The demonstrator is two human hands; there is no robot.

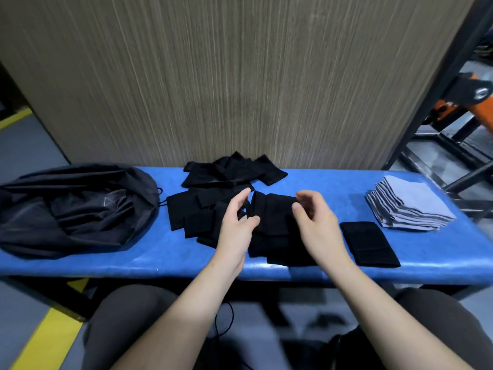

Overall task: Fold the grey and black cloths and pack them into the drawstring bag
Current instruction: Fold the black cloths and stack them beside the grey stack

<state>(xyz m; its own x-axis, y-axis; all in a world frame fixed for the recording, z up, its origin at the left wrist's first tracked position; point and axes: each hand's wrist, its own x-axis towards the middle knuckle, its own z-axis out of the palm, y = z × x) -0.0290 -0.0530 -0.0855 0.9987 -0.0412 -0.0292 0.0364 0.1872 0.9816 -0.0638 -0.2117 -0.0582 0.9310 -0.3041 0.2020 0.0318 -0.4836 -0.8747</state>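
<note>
Several black cloths (213, 180) lie loosely heaped across the middle of the blue bench (426, 252). My left hand (237, 222) and my right hand (317, 222) hover over one black cloth (272, 209) in the heap's near part, fingers loosely curved. Blur hides whether either hand touches or pinches it. One folded black cloth (369, 243) lies flat to the right of my right hand. A neat stack of folded grey cloths (408, 206) sits at the bench's right end. The dark drawstring bag (72, 209) lies slumped at the left end.
A tall wood-grain panel (240, 76) stands right behind the bench. Dark metal frames and an orange machine (453, 102) are at the back right. Yellow floor lines (53, 337) run on the left. My knees are under the bench's front edge.
</note>
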